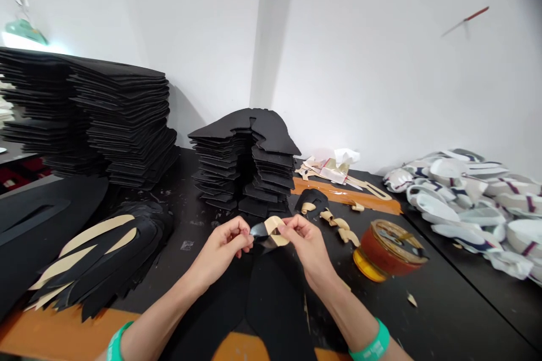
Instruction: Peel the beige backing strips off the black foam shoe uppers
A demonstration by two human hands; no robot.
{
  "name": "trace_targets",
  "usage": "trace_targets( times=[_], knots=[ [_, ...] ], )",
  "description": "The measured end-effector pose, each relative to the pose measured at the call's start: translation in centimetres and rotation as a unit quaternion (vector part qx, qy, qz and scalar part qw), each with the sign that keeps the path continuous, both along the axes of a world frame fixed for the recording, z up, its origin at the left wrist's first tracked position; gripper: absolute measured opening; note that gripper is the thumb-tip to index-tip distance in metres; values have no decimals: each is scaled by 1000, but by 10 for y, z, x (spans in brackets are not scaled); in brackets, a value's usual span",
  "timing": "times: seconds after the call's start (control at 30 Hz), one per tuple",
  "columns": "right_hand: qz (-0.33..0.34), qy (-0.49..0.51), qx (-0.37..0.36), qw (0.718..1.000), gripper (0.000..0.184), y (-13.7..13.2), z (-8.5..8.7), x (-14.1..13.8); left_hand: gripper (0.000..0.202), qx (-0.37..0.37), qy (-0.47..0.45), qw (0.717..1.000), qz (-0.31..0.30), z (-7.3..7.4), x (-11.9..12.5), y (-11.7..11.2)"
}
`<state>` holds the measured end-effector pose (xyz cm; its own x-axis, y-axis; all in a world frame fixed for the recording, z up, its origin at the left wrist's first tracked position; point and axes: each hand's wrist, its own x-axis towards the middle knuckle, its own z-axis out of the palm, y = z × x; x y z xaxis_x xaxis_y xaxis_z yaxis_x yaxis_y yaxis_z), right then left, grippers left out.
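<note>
At the table's middle, my left hand [224, 242] pinches one end of a small shiny black strip [259, 230]. My right hand [308, 245] is closed on a curled beige backing paper [276, 227], which partly lifts away from the strip. Whether the two are still joined is hard to make out. Directly below both hands lies a large black foam piece [275, 299] with two long legs. Curled beige scraps [339, 223] lie just beyond my right hand. To the left is a fanned pile of black strips [139, 259], some with beige backing showing.
A stack of black cut foam pieces [266, 130] stands ahead, with taller stacks [127, 118] at the far left. A jar with a reddish-brown band [389, 248] sits on the right. Beyond it are heaped white shoe uppers [461, 192]. A wall [359, 56] closes the back.
</note>
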<state>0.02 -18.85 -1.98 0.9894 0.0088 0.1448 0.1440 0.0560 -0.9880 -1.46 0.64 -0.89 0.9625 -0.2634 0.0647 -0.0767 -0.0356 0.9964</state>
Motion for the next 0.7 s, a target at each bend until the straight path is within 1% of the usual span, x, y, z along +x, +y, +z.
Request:
trace_targets(
  times=[0.07, 0.1, 0.13, 0.17, 0.2, 0.23, 0.3, 0.33, 0.37, 0.43, 0.47, 0.53, 0.6, 0.67, 0.7],
  knots=[
    [-29, 26, 26, 999, 30, -2, -2, 2, 18, -28, 22, 999, 15, 1, 1, 0],
    [-55, 12, 19, 998, 31, -2, -3, 1, 19, -41, 32, 998, 25, 1, 1, 1],
    [-86, -28, -4, 996, 32, -2, -2, -1, 19, -52, 42, 997, 35, 1, 2, 1],
    [-117, -91, -44, 988, 31, -2, -1, -4, 20, -62, 50, 996, 45, 1, 2, 1],
    [-140, -168, -98, 971, 29, -1, 0, -9, 20, -69, 57, 995, 54, 1, 2, 2],
    [-150, -252, -156, 943, 27, 0, 2, -14, 20, -75, 61, 993, 62, 2, 1, 2],
    [-134, -390, -263, 872, 28, 4, 7, -26, 20, -81, 65, 992, 70, 2, 1, 2],
    [-113, -433, -306, 840, 29, 6, 9, -31, 20, -83, 64, 992, 70, 3, 0, 2],
    [-91, -460, -341, 814, 29, 9, 11, -36, 21, -83, 63, 992, 68, 3, 0, 2],
    [-64, -487, -393, 778, 27, 14, 12, -40, 21, -83, 62, 993, 63, 3, 0, 2],
    [-59, -491, -411, 766, 25, 16, 12, -40, 21, -82, 61, 993, 63, 3, 0, 2],
    [-60, -493, -429, 755, 22, 18, 10, -38, 22, -80, 61, 993, 67, 3, -1, 1],
    [-60, -489, -434, 755, 21, 19, 8, -34, 23, -78, 66, 992, 69, 4, -2, 0],
    [-63, -484, -420, 765, 22, 20, 8, -33, 21, -105, 74, 990, 60, 4, -3, 0],
    [-64, -480, -405, 775, 22, 21, 9, -33, 17, -140, 76, 986, 52, 5, -3, 1]
  ],
)
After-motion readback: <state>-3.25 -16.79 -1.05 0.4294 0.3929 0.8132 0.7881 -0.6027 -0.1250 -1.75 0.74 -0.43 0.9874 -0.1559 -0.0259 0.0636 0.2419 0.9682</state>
